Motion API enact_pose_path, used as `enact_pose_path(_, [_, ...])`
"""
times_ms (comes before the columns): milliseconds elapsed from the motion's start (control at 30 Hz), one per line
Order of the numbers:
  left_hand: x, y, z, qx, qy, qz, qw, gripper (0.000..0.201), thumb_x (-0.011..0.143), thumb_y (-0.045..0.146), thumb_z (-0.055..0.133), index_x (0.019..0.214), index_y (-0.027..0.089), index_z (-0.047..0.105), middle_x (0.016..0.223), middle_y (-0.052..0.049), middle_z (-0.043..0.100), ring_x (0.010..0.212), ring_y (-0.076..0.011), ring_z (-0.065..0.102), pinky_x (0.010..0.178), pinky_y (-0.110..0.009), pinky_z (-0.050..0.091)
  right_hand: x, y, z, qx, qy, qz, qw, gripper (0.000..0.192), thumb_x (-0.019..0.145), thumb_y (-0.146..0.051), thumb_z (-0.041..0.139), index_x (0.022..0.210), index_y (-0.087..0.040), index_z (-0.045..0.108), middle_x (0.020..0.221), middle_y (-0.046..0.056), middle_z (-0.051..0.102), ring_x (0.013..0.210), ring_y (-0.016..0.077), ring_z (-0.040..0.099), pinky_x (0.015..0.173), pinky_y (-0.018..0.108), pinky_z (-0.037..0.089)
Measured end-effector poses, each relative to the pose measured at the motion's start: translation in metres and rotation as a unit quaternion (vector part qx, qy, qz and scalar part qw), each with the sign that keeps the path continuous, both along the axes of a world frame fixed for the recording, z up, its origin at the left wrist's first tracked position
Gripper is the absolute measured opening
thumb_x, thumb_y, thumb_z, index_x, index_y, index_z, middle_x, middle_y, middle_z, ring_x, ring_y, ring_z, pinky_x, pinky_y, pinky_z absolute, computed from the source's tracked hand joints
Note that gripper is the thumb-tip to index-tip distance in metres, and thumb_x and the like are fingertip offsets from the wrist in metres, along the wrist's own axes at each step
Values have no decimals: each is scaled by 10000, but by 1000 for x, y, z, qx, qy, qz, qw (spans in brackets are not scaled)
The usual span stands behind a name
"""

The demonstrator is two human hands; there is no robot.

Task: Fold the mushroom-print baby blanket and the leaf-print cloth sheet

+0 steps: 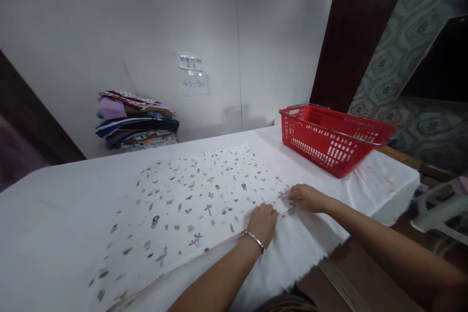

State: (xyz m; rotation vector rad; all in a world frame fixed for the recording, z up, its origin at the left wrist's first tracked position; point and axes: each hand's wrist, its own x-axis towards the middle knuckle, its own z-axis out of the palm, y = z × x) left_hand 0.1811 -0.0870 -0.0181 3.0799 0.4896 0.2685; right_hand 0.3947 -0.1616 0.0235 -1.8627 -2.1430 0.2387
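Observation:
A white cloth printed with small palm trees, leaves and other motifs [204, 190] lies spread flat on the white-covered table [66, 209]. My left hand [262, 224], with a bracelet on its wrist, rests at the near edge of this cloth. Its fingers are bent together over the edge, and the thumb is hidden. Just to the right, my right hand [309, 198] pinches the near right corner of the same cloth between thumb and fingers. The fabric is slightly raised between the two hands.
At the back left, a pile of folded clothes [137, 119] stands against the white wall [157, 19]. A red plastic basket [334, 139] with metal handles sits on the table at the right. Beyond the table's right end is a white plastic stool [440, 207].

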Motion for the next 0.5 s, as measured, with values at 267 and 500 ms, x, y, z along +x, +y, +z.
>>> enact_pose_path(267, [2,3,-11,-3,-28,-4,1000,155,877,174,424,925,184,571,913,-52,579,897,-196,518,737,-342,437,-3,151,0,20,21,-189,982,306,821,-150,405,997,-175,654,1081,67,648,1017,171,573,871,257,412])
enact_pose_path(500, [9,15,-36,-132,-7,13,991,167,836,344,489,941,266,593,920,-95,592,897,-240,573,672,-432,501,10,273,-15,-42,-5,-303,952,383,855,-372,415,1080,-126,604,1096,159,626,999,265,588,743,311,460])
